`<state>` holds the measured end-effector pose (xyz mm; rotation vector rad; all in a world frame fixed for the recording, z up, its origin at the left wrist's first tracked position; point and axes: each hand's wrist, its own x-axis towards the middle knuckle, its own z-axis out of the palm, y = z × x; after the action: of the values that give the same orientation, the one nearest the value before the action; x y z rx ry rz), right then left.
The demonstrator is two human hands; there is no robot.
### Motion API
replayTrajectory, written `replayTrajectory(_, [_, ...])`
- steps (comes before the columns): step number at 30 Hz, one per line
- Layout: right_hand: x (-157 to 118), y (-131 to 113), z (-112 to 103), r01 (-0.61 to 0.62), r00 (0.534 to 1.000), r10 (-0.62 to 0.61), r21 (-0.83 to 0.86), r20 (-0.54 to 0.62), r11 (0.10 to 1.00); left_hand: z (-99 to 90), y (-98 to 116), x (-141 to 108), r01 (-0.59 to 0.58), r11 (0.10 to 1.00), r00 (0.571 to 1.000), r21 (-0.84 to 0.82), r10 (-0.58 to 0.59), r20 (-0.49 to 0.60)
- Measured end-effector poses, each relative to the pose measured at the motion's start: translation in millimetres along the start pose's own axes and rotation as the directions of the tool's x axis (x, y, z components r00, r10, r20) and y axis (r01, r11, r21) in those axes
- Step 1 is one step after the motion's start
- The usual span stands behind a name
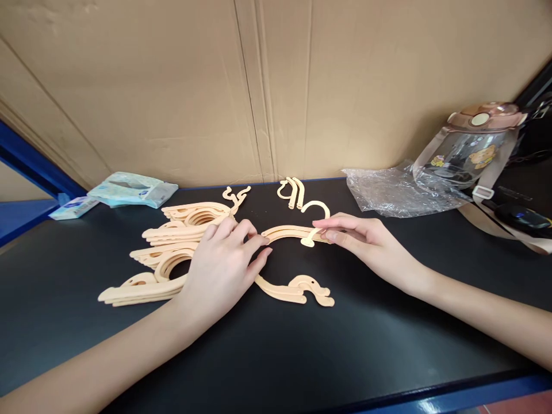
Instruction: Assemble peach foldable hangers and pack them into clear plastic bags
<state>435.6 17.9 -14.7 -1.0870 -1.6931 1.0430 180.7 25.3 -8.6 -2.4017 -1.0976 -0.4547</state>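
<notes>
Head camera: A curved, cream hanger arm (287,230) lies between two outstretched limbs, long axis left to right, its right end at the right hand (371,238), which pinches a hook (307,242) there. The left hand (224,259), fingers narrowed, meets the other end; its grip cannot be told. Matching pieces (172,233) crowd the desk (276,356) at left; at right, a bottle (463,150), contents unclear, stands beside a crumpled plastic bag (397,191).

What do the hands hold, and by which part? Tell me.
Right hand: curved strip by its right end, and the hook by its stem. Left hand: fingertips at the strip's left end; grip unclear.
</notes>
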Motion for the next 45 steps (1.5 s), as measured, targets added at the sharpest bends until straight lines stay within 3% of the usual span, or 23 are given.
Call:
replayTrajectory(5, [-1, 2, 2, 0.028, 0.999, -0.027, -0.011, 0.043, 1.0, -1.1, 1, 1, 0.005, 0.989, 0.999, -0.149, 0.001, 0.041])
replayTrajectory(11, [-2, 0, 1, 0.061, 0.998, -0.061, -0.002, 0.001, 0.998, -3.7, 8, -1, 0.049, 0.987, 0.994, -0.154, -0.033, 0.104])
replayTrajectory(16, [-1, -2, -1, 0.085, 0.987, -0.088, -0.031, -0.131, 0.996, -5.9, 9, -2, 0.244, 0.902, 0.969, -0.356, -0.236, 0.066])
replayTrajectory(19, [-1, -2, -1, 0.084, 0.981, -0.088, -0.027, -0.175, 0.996, -10.1, 9, 1, 0.337, 0.726, 0.918, -0.6, -0.394, 0.04])
replayTrajectory(23, [-1, -4, 0, 0.048, 0.986, -0.046, 0.011, -0.159, 0.999, -19.6, 8, 8, 0.308, 0.32, 0.847, -0.896, -0.521, 0.105])
replayTrajectory(28, [-1, -5, 2, 0.023, 0.994, -0.02, 0.026, -0.107, 0.999, -26.2, 10, 12, 0.322, -0.066, 0.779, -0.944, -0.549, 0.304])
replayTrajectory(31, [-1, -5, 2, 0.004, 0.999, -0.002, 0.039, -0.047, 0.999, -21.3, 11, 9, 0.43, -0.166, 0.771, -0.887, -0.444, 0.457])
replayTrajectory(35, [-1, -6, 5, -0.052, 0.998, 0.048, 0.097, 0.039, 0.994, -12.3, 13, 3, 0.522, -0.139, 0.761, -0.842, -0.368, 0.533])
replayTrajectory(40, [0, -3, 8, -0.081, 0.993, 0.066, 0.158, 0.1, 0.984, -9.9, 18, 4, 0.538, -0.033, 0.798, -0.843, -0.301, 0.521])
replayTrajectory(43, [1, -1, 9, -0.083, 0.992, 0.067, 0.162, 0.106, 0.983, -11.3, 22, 4, 0.497, 0.132, 0.855, -0.858, -0.246, 0.457])
replayTrajectory(45, [1, -1, 8, -0.081, 0.993, 0.066, 0.157, 0.102, 0.984, -13.5, 24, 3, 0.463, 0.343, 0.885, -0.817, -0.232, 0.404])
